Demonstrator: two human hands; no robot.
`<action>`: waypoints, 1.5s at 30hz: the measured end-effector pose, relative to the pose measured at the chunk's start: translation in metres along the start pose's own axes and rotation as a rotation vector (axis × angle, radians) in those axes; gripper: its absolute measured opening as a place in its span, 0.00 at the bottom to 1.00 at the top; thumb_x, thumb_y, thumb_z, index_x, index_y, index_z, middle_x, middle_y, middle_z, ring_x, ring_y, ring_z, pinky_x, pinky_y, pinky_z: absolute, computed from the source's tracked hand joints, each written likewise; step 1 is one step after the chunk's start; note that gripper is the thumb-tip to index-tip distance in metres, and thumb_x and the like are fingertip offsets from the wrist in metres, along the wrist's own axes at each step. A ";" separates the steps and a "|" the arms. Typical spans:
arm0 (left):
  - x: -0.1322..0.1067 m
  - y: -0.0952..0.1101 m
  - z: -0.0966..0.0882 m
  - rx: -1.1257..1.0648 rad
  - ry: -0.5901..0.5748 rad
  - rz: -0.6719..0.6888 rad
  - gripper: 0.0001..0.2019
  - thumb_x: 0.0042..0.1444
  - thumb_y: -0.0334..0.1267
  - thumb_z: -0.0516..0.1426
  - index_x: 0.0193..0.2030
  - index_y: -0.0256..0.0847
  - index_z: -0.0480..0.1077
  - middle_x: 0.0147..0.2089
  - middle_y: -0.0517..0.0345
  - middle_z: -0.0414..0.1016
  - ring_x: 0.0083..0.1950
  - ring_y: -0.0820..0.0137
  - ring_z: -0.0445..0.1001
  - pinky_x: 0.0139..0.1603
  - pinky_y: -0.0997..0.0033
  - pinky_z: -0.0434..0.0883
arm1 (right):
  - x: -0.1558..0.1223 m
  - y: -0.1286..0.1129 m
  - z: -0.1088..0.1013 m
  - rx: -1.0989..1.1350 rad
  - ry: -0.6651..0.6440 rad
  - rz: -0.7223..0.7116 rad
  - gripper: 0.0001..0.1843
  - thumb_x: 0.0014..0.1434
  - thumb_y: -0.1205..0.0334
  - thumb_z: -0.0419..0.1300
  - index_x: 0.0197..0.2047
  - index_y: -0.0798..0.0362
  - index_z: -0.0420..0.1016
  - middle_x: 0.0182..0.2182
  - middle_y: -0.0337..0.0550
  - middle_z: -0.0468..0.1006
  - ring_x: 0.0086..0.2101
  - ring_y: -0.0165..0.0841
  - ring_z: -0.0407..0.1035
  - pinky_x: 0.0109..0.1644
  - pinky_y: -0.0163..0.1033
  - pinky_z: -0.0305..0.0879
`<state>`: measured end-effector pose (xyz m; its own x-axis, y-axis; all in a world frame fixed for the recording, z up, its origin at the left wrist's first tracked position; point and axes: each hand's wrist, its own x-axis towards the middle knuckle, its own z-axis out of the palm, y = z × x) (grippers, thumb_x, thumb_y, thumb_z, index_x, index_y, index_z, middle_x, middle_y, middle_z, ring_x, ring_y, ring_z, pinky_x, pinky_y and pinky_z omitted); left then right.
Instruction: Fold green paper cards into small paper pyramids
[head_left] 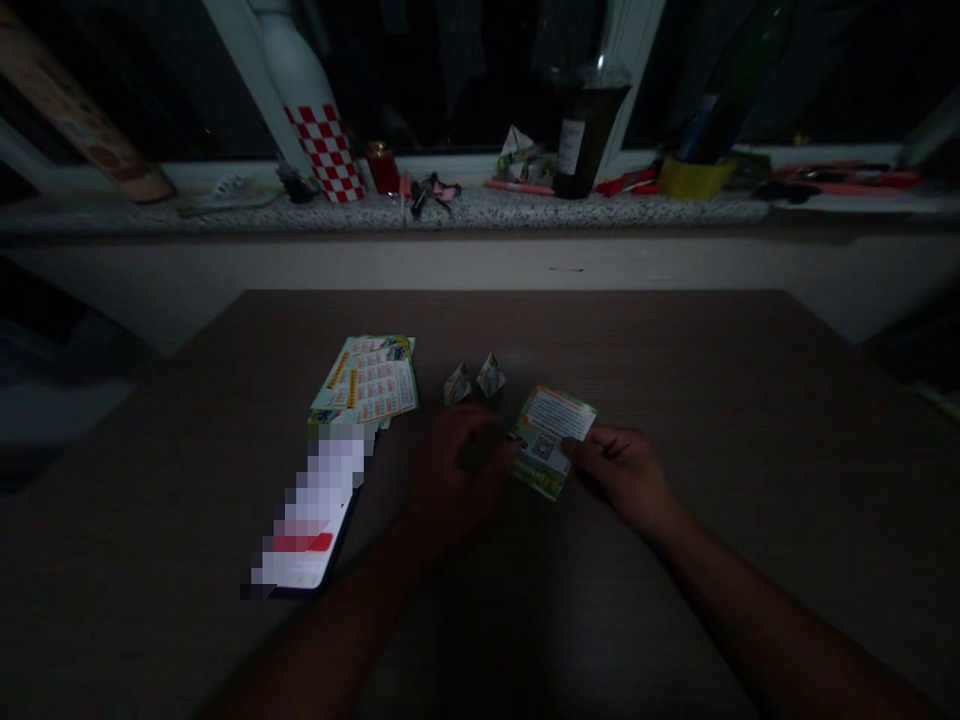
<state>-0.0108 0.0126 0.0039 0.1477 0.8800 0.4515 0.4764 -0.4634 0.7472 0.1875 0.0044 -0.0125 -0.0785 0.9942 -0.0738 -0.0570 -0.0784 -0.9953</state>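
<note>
A printed paper leaflet [564, 412] with a QR code is held tilted above the table. My right hand [626, 475] pinches its right edge, thumb on top. At the opposite edge is my left hand [454, 475], dim and slightly blurred; its thumb and fingers are apart, and I cannot tell whether the thumb touches the paper. Just beyond the left hand stand two small folded paper pieces, one [457, 385] on the left and another [491, 375] on the right. Several similar printed leaflets [382, 385] lie in a loose stack to the left.
A lit phone [311, 530], its screen partly pixelated, lies left of my left forearm on the brown table [675, 350]. Behind, the granite windowsill [480, 208] carries a red-and-white checkered bottle [322, 140], a dark labelled container [589, 140], a small red jar [383, 168] and clutter.
</note>
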 end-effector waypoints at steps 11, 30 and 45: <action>0.001 -0.007 0.013 -0.840 -0.140 -0.774 0.08 0.46 0.37 0.64 0.32 0.36 0.73 0.31 0.59 0.77 0.33 0.70 0.75 0.37 0.68 0.72 | -0.001 0.010 -0.006 -0.083 0.038 -0.375 0.16 0.60 0.62 0.57 0.52 0.47 0.70 0.39 0.43 0.80 0.38 0.34 0.75 0.45 0.42 0.72; -0.004 0.000 0.011 -0.780 -0.251 -0.541 0.11 0.46 0.33 0.60 0.39 0.38 0.72 0.35 0.58 0.75 0.37 0.70 0.73 0.38 0.71 0.69 | -0.001 -0.005 -0.004 -0.310 -0.050 -0.565 0.08 0.51 0.58 0.66 0.25 0.52 0.77 0.27 0.45 0.80 0.28 0.34 0.74 0.31 0.37 0.70; -0.006 0.009 0.009 -0.319 -0.333 -0.209 0.04 0.53 0.35 0.60 0.35 0.38 0.74 0.34 0.57 0.74 0.37 0.70 0.72 0.38 0.71 0.67 | -0.010 0.002 0.000 -0.550 -0.027 -0.527 0.15 0.46 0.59 0.69 0.37 0.50 0.70 0.27 0.38 0.78 0.26 0.31 0.73 0.29 0.33 0.69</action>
<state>0.0001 0.0043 0.0038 0.3709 0.9188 0.1349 0.2443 -0.2367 0.9404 0.1879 -0.0057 -0.0137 -0.2034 0.8870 0.4147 0.4101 0.4617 -0.7865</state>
